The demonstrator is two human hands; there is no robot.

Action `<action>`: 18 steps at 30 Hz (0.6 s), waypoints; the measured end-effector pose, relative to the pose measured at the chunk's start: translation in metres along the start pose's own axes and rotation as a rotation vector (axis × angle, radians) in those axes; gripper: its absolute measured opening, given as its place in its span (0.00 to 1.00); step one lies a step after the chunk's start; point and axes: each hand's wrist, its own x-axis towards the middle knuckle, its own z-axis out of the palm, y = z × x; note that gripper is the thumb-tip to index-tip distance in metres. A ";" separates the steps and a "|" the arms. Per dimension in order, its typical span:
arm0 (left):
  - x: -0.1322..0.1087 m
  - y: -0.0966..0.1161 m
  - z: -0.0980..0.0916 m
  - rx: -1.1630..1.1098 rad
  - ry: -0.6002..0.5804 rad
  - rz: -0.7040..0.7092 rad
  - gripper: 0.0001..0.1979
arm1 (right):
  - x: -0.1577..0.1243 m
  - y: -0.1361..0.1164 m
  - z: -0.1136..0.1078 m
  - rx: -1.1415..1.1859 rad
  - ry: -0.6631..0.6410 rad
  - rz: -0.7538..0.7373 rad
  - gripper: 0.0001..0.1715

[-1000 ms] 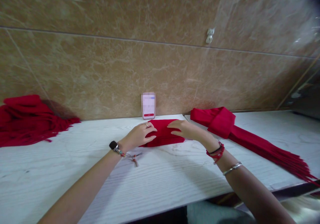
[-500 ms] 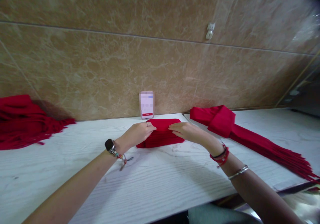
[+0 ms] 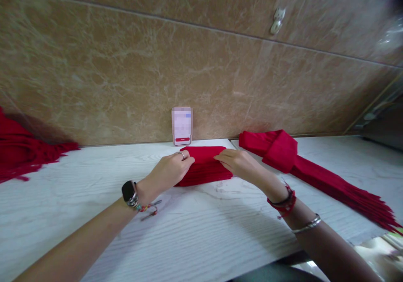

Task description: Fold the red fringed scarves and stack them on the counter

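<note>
A red scarf (image 3: 206, 166), folded into a compact flat rectangle, lies on the white table in front of me. My left hand (image 3: 173, 166) has its fingers closed on the scarf's left side, with a ring and a watch on that arm. On the right side, my right hand (image 3: 237, 162) pinches the same scarf between thumb and fingertips. Folds run lengthwise along the near part of the cloth. The fingertips partly cover both ends.
A second red scarf (image 3: 280, 150), looped and with a fringed tail, stretches across the table's right side. Another fringed red scarf (image 3: 19, 147) is heaped at the left. A phone (image 3: 182, 126) leans against the marbled wall (image 3: 126, 72). The white table (image 3: 195, 231) has a near edge close to my body.
The view has shifted and tilted slightly. My left hand's fingers have curled more tightly on the folded scarf; my right hand stays at its right side, fingertips drawn together.
</note>
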 end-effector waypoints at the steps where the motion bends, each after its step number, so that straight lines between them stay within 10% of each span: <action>1: 0.000 0.000 0.000 0.005 -0.012 -0.001 0.11 | 0.000 0.000 0.001 -0.002 0.030 0.004 0.15; 5: -0.001 0.002 0.000 -0.027 -0.014 -0.041 0.12 | 0.000 0.003 0.004 0.022 0.168 0.095 0.16; 11: -0.001 0.004 0.003 -0.032 -0.046 -0.061 0.11 | -0.004 0.009 0.003 0.065 -0.027 0.062 0.15; 18: -0.003 -0.003 0.002 -0.039 -0.083 -0.002 0.10 | -0.016 0.024 0.007 0.293 0.053 0.116 0.15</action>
